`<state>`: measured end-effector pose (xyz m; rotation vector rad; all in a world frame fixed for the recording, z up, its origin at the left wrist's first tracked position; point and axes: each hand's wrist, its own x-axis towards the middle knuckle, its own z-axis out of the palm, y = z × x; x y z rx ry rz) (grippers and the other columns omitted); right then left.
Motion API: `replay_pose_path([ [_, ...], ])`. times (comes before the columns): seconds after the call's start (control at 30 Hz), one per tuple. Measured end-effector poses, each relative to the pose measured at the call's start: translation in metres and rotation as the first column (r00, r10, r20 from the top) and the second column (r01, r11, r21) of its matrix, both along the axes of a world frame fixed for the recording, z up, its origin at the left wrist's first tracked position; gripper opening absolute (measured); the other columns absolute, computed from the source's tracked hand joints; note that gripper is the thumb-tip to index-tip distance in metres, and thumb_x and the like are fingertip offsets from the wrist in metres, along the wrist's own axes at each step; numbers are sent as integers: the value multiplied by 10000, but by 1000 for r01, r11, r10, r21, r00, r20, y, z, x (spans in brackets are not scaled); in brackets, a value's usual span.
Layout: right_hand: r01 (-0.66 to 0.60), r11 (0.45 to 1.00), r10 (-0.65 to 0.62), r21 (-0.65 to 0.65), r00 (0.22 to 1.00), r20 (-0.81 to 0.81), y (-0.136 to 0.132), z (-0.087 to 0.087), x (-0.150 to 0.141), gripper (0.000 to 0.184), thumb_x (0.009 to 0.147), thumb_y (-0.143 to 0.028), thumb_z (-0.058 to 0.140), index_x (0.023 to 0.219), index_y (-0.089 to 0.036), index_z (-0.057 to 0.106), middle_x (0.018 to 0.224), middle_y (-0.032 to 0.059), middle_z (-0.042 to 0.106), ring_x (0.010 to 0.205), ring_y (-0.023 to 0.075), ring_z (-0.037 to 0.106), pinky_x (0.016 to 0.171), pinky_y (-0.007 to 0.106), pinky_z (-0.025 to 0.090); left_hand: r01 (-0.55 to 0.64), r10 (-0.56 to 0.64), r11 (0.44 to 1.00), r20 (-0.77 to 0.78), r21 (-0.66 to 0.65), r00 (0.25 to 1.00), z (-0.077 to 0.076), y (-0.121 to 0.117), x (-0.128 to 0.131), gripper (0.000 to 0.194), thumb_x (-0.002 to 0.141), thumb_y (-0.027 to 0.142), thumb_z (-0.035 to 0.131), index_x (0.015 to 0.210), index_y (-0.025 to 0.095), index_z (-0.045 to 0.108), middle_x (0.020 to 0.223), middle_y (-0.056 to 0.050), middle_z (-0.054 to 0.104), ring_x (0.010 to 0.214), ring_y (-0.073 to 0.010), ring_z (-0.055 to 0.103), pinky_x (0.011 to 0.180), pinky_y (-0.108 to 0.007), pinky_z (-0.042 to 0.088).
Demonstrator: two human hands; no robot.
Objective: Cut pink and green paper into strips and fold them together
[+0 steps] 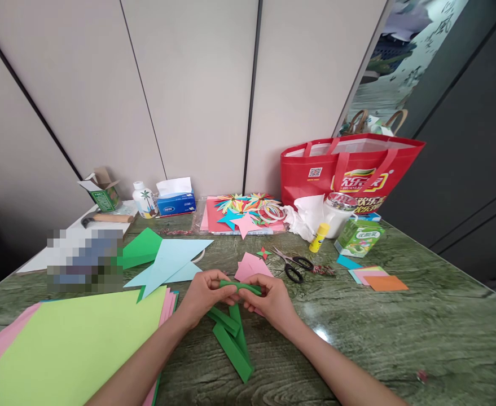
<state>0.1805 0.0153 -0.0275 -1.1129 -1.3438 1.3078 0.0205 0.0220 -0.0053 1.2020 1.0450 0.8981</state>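
Between my left hand (pixel 209 293) and my right hand (pixel 268 296) is a narrow folded strip of green paper (pixel 241 286), pinched at both ends with the thumbs near its middle. Several more folded green strips (pixel 234 352) lie on the table just below my hands. Pink paper pieces (pixel 251 266) rest right behind my hands, partly covered by the fingers. Black-handled scissors (pixel 293 265) lie partly open beyond my right hand, beside a small red and green paper star (pixel 264 254).
A stack of coloured paper (pixel 91 338) fills the left front. Light blue paper shapes (pixel 171 262) lie behind it. Along the back stand a tissue box (pixel 175 204), a red bag (pixel 307 175), a white jar (pixel 336 217) and a glue stick (pixel 319 238). Small paper squares (pixel 386 283) are at right.
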Motion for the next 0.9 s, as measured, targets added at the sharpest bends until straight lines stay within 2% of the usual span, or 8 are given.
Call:
replay_pose_path([
  [0.13, -32, 998, 32, -52, 999, -8, 2, -3, 2, 233, 601, -344, 688, 674, -137, 608, 437, -34, 572, 356, 87, 511, 358, 182, 409, 48, -48, 999, -17, 1, 999, -1, 1, 0, 263, 591, 237, 719, 807, 130, 614, 649, -26, 702, 606, -172, 658, 629, -289, 523],
  [0.3, -54, 990, 40, -130, 994, -106, 3, -3, 0, 300, 547, -376, 719, 673, -128, 607, 399, -39, 561, 334, 90, 513, 342, 181, 409, 86, -85, 996, 24, -15, 996, -6, 3, -2, 316, 639, 259, 688, 914, 109, 645, 736, -56, 712, 715, -228, 670, 702, -363, 535],
  [0.6, -97, 994, 89, -57, 987, -130, 2, -4, 0, 269, 608, -361, 693, 718, -119, 652, 461, -16, 600, 357, 92, 534, 379, 203, 455, 80, -81, 997, 30, 14, 996, -7, -1, -6, 271, 658, 273, 680, 874, 111, 662, 729, -65, 712, 703, -234, 671, 678, -358, 544],
  [0.77, -66, 997, 59, -48, 990, -131, 0, -1, -2, 235, 615, -340, 692, 673, -121, 628, 441, -28, 581, 339, 80, 516, 354, 181, 436, -2, 1, 1000, 34, 25, 999, -6, -3, 0, 242, 644, 277, 691, 822, 115, 668, 675, -48, 706, 631, -205, 667, 629, -319, 548],
  [0.9, -32, 998, 23, -62, 990, -141, -1, -1, -1, 253, 617, -355, 688, 696, -123, 628, 403, -27, 573, 319, 92, 512, 342, 190, 431, -22, 23, 1000, 84, -12, 996, -3, -4, 2, 244, 636, 273, 701, 819, 116, 667, 673, -43, 706, 602, -184, 662, 618, -300, 548],
])
